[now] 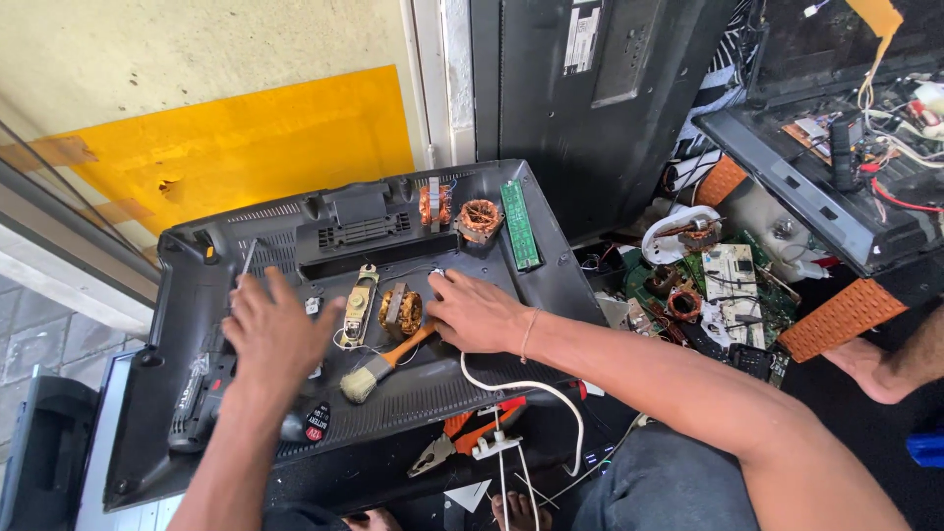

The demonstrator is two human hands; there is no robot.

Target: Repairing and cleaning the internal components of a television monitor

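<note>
Left hand (270, 339) lies flat, fingers spread, grasping nothing, on the ribbed black plastic back cover (551, 265). Right hand (475, 313) likewise open, beside a copper-wound motor (400, 310) and orange-handled brush (379, 366). Round red label (316, 431) near cover's front edge; green circuit strip (519, 224) behind.

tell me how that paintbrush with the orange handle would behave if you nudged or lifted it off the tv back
The paintbrush is probably light and stiff in its orange handle, with soft pale bristles that would splay if pressed. It lies flat on the black back cover, so it would likely slide rather than roll. The right hand rests just beside its handle end.
</note>
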